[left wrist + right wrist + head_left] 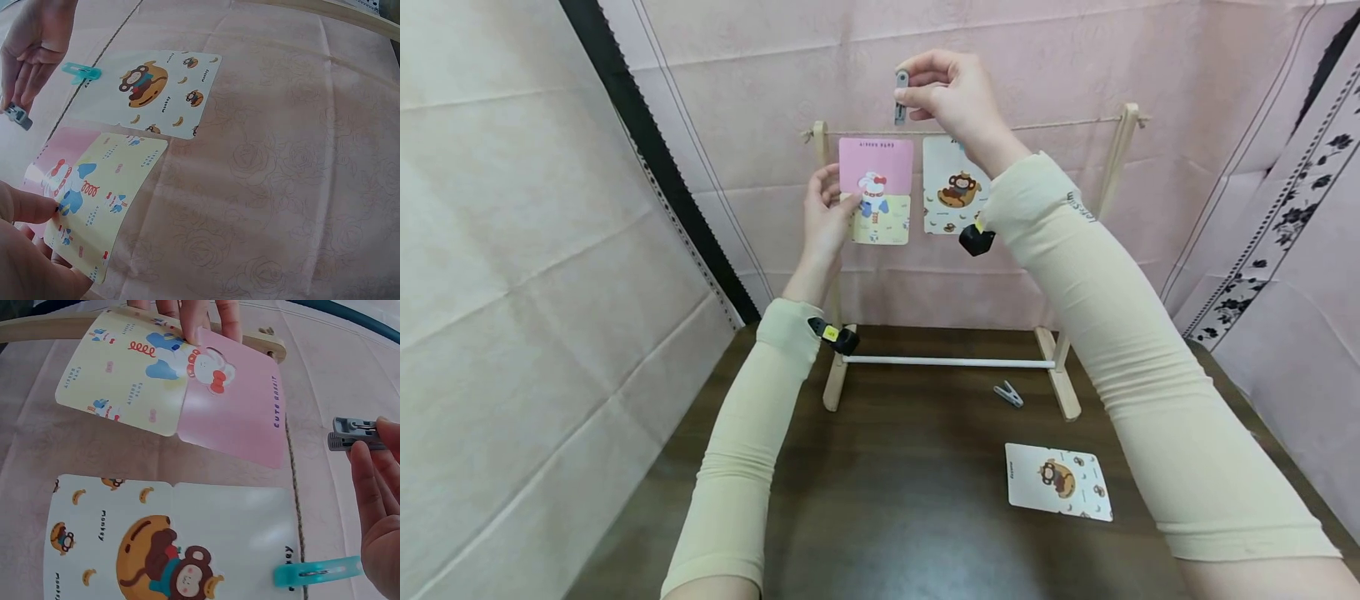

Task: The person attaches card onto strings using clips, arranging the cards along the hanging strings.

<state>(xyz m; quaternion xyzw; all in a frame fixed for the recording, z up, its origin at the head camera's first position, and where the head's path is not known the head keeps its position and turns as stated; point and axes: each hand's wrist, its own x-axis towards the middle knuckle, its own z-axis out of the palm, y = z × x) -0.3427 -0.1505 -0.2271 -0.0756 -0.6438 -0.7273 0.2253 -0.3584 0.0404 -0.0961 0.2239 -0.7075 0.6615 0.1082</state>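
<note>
The left hand (pixel 826 210) had a pinching grip on the pink-and-yellow card (pixel 883 179), just beside the hanging monkey card (pixel 951 187); above the rope (pixel 1060 126), the right hand (pixel 958 90) pinched a grey clothespin (pixel 900 112)!

A rounded-corner card (pixel 875 192), pink on top and yellow below, shows a white cartoon rabbit in blue with a red bow at its centre; "CUTE RABBIT" is printed near the top edge. Upright and slightly bent, it is pinched at its nine o'clock edge by the left grip (pixel 827 208), just below a cord (pixel 1052 126). Between twelve and one o'clock from it, the right grip (pixel 951 96) pinches a grey clothespin (pixel 353 429), its biting end toward six.
</note>
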